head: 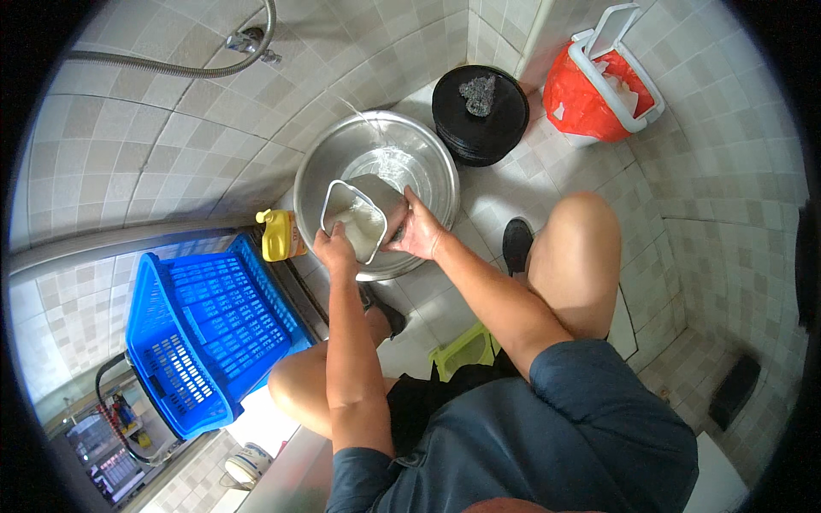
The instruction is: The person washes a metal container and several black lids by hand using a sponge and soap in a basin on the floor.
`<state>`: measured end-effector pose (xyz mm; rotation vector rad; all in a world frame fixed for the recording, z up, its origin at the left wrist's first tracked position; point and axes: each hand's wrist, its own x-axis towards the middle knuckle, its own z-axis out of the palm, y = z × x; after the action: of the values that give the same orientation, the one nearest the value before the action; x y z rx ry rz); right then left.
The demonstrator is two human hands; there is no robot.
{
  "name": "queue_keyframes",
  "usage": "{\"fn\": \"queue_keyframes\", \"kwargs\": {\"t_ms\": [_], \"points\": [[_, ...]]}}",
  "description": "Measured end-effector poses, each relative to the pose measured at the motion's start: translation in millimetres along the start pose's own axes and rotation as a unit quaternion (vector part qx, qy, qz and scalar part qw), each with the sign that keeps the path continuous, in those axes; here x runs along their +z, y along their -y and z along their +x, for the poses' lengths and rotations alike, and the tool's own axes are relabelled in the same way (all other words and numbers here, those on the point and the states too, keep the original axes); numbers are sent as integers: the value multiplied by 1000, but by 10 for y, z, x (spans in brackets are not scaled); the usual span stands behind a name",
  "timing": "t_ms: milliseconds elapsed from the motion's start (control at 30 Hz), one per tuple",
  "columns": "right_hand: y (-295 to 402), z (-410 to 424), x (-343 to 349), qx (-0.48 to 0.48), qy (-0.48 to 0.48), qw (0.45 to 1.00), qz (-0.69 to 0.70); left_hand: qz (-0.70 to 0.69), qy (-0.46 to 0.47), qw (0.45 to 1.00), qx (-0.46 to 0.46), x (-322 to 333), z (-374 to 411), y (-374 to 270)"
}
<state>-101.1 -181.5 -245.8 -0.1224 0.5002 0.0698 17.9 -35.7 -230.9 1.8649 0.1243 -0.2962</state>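
Over a wide stainless steel basin (314,167), I hold a squarish, grey-looking container with a white rim (378,192) tilted, its mouth towards me. Its inside looks pale and wet; whether liquid lies in it I cannot tell. My left hand (336,249) grips the near-left part of the rim, with some fingers hidden inside. My right hand (420,227) supports the container's base from the right. Rippling water (388,163) covers the basin's bottom, and a thin stream (362,114) runs in at its far edge.
A steel wool scrubber (478,96) lies on stacked round black pans or lids (449,115). Right of these stands a bin with a red bag (577,96). A yellow detergent bottle (277,236) and blue plastic baskets (218,320) are at left. A green stool (465,353) is beneath me.
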Motion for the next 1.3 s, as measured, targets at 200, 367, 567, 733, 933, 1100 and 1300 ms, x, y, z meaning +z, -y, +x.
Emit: {"fn": "queue_keyframes", "kwargs": {"t_ms": [200, 367, 567, 733, 933, 1100, 1300], "points": [[-1, 136, 6, -168, -160, 947, -221, 125, -43, 990, 47, -3, 77, 188], [259, 100, 74, -202, -128, 888, -393, 186, 23, 982, 37, 49, 4, 317], [162, -253, 299, -1, -172, 877, -448, 180, -31, 982, 56, -104, -150, 156], [110, -243, 154, 1, -168, 830, -531, 235, -66, 966, 79, -86, -173, 137], [73, -470, 246, 9, -211, 756, -619, 204, -34, 977, 48, -150, -270, 258], [134, -630, 247, 29, -250, 663, -705, 84, 20, 996, -6, -133, -606, -24], [756, -850, 562, 32, -224, 565, -793, -239, 171, 940, -176, -246, -691, -305]]}}
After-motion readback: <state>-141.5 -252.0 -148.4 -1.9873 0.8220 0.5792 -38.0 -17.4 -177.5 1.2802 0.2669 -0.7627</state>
